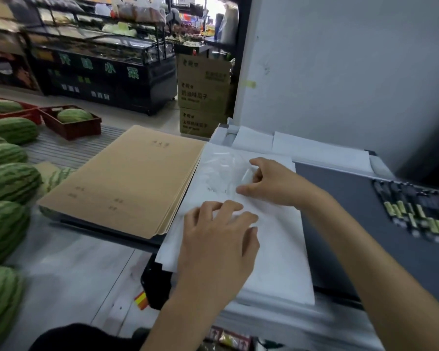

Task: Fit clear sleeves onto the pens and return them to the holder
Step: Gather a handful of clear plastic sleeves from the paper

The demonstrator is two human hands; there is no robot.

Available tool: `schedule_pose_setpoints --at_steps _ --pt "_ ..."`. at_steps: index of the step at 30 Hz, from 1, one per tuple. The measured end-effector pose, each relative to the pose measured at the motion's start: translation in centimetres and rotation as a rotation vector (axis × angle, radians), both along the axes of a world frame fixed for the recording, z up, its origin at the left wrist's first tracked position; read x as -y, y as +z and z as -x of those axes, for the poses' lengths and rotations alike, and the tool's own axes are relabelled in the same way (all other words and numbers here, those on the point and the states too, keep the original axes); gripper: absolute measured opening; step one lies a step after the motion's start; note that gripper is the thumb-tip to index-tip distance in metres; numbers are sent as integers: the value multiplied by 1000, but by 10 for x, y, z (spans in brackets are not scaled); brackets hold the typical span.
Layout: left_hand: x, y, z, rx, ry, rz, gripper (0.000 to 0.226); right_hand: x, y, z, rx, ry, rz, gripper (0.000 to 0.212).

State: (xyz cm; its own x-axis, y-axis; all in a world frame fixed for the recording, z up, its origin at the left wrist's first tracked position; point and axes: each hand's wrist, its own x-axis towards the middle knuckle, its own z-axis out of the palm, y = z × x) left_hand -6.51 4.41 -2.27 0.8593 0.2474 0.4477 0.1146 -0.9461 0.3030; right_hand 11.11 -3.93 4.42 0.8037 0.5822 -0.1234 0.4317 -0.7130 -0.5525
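A pile of clear plastic sleeves (226,171) lies on a stack of white paper (276,249) in the middle of the view. My right hand (266,183) pinches the edge of the clear plastic with thumb and fingers. Just below it, my left hand (218,239) rests on the white paper, fingers bent, its fingertips close to the plastic. A row of dark pens with green grips (416,211) lies on the dark surface at the far right, apart from both hands. No pen holder is in view.
A stack of brown paper notebooks (127,183) lies left of the white paper. Several watermelons (8,183) line the left edge, one in a red crate (71,122). Cardboard boxes (203,97) and shop counters stand behind. A grey wall (340,72) rises at right.
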Motion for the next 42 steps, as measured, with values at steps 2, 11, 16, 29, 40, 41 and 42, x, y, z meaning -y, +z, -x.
schedule_pose_setpoints --at_steps 2,11,16,29,40,41,42 --pt "0 1 0 -1 -2 8 32 -9 -2 0 21 -24 -48 70" --pt "0 0 0 42 -13 48 31 -9 7 1 40 -36 -30 90" --pt "2 3 0 86 12 127 20 7 13 7 -3 52 2 100" --pt "1 13 0 -19 -2 26 25 11 14 -16 139 6 -87 63" --pt "-2 11 -15 60 -62 -2 20 -22 14 -119 131 -58 161 49" --pt "-3 10 -14 62 -66 10 20 -25 11 -124 91 -58 213 54" --pt "-4 8 -14 68 -71 21 19 -28 8 -129 48 -67 244 59"
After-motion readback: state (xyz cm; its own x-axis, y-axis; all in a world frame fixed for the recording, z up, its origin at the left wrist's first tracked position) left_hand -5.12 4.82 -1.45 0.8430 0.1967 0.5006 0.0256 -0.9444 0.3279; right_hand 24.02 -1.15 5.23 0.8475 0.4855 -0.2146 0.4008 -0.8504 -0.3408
